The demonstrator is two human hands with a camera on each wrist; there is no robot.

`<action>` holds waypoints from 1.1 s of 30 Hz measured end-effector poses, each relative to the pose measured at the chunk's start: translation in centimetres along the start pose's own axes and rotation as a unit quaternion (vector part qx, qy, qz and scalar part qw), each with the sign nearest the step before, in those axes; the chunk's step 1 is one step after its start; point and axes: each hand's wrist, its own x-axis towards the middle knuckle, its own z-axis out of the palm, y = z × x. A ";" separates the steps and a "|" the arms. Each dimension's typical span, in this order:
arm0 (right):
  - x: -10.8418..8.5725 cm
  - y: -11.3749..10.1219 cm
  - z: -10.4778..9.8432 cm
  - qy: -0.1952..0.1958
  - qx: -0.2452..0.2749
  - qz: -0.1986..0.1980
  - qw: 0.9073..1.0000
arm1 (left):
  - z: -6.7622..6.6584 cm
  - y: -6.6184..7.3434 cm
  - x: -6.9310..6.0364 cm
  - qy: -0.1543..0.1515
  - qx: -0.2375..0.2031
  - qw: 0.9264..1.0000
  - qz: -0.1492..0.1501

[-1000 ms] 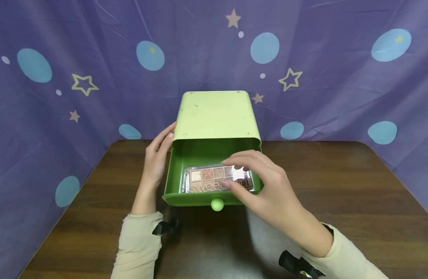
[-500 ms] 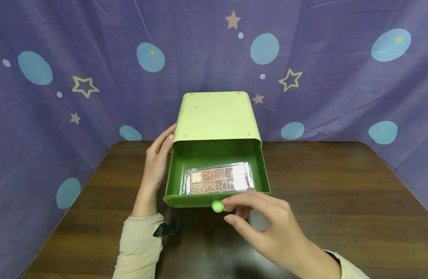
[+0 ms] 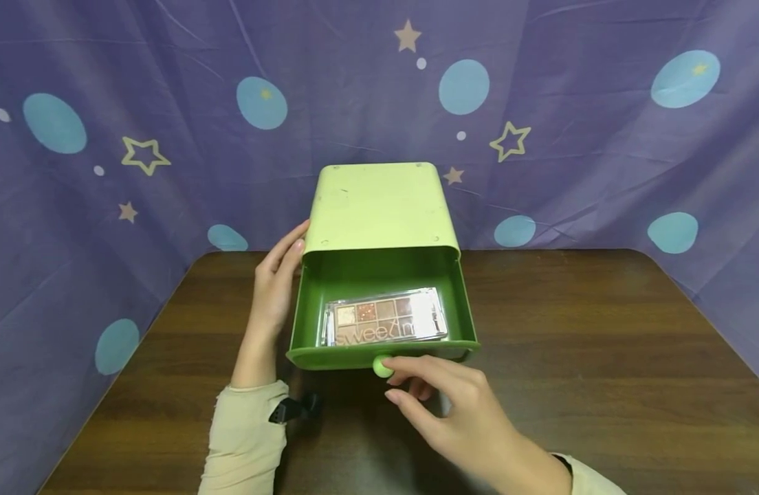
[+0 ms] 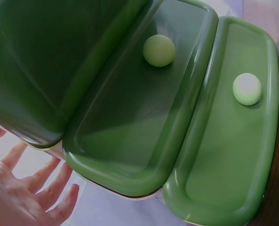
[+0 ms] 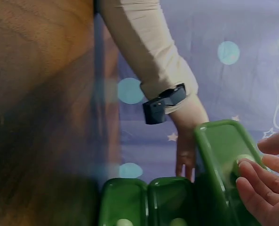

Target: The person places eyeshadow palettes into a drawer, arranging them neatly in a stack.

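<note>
A green drawer cabinet [image 3: 379, 206] stands on the table with its top drawer [image 3: 379, 275] pulled out. In the drawer lies an eyeshadow palette [image 3: 382, 320] with a clear lid, and other clear edges show beneath it. My left hand [image 3: 271, 292] rests against the cabinet's left side, fingers extended; the left wrist view shows those fingers [image 4: 59, 195] spread beside the wall. At the drawer's round knob [image 3: 382, 366], the fingertips of my right hand [image 3: 463, 412] touch its right side. My right thumb is apart from the knob, below it.
Below the open drawer sit two closed drawers, the middle one [image 4: 125, 127] and the bottom one [image 4: 228, 141], each with a round knob. Under the cabinet is a brown wooden table [image 3: 571, 344]. Behind it hangs a purple curtain [image 3: 367, 82] with stars and blue spots.
My right hand has come down from over the palette to the drawer's knob and moved slightly left onto it. The left hand and the palette have stayed in place.
</note>
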 end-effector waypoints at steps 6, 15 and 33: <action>-0.5 0.7 0.7 -0.004 -0.013 0.012 1.000 | 0.1 0.0 0.0 0.004 -0.010 1.000 0.004; -0.6 1.4 1.5 0.002 -0.027 0.015 1.000 | 0.1 -0.3 0.1 0.001 -0.024 1.000 0.005; 0.2 1.9 1.4 0.034 -0.049 -0.036 0.998 | 0.1 -0.5 0.1 0.005 -0.047 0.999 0.008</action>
